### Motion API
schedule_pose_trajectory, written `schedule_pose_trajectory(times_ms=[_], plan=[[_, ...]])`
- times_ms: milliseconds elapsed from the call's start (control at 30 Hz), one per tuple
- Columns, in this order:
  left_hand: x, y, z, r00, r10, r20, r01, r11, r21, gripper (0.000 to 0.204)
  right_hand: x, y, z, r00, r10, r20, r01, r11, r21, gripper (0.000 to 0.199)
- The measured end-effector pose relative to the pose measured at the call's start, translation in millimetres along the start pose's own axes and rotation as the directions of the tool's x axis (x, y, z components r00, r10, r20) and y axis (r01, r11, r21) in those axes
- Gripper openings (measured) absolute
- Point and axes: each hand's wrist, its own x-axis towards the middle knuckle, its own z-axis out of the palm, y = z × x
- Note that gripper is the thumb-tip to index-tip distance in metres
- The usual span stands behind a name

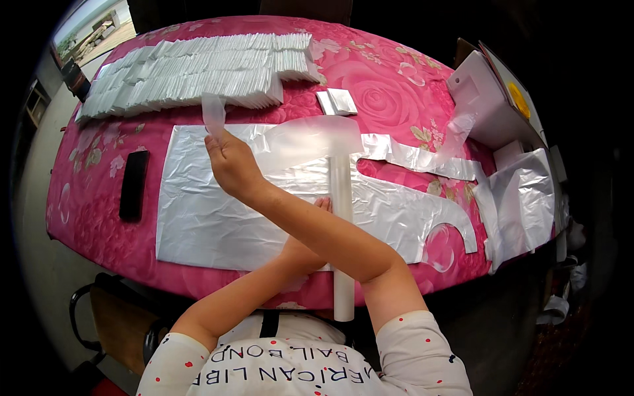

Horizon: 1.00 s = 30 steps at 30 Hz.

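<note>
head | right hand [231, 162] pinches thin translucent plastic strip [214, 113], lifted at 11 o'clock of the table [92, 231] | left hand [305, 247], crossed under the right forearm, presses flat beside white roll [343, 218] on silvery plastic sheet [205, 218] | folded packet rows [198, 69] at 12 | black phone [133, 185] at 9

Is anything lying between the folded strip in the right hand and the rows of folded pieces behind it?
Nothing visible does. The right hand holds the folded strip right at the front edge of the rows of folded pieces; only bare pink tablecloth shows between them.
</note>
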Motion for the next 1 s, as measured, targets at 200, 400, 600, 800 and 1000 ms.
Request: schedule_pose_trajectory(times_ms=[200,400,600,800,1000], plan=[[6.7,9.0,4.4,0.995,-0.037,0.092,0.039,0.999,-0.021,0.063,-9.1,65.0,113.9,0.981,-0.158,0.114,0.189,0.911,-0.367,0.039],[6.0,9.8,4.0,0.993,-0.059,0.102,0.061,0.998,-0.016,0.061,-39.0,28.2,135.7,0.930,-0.026,0.366,0.174,0.909,-0.379,0.060],[3.6,-14.3,-35.0,0.974,-0.148,-0.171,0.058,0.895,-0.443,0.052,-107.2,-35.3,8.9,0.840,-0.264,0.473,0.408,0.883,-0.232,0.058],[74.2,-61.9,-52.7,0.809,-0.402,0.430,0.264,-0.404,-0.876,0.052,-188.0,-20.1,-137.9,0.989,-0.116,0.089,0.146,0.773,-0.617,0.046],[99.0,-73.6,-34.2,0.716,-0.297,0.632,0.375,-0.600,-0.707,0.071,-231.9,4.1,-174.5,0.986,0.055,0.159,0.056,0.784,-0.619,0.049]])
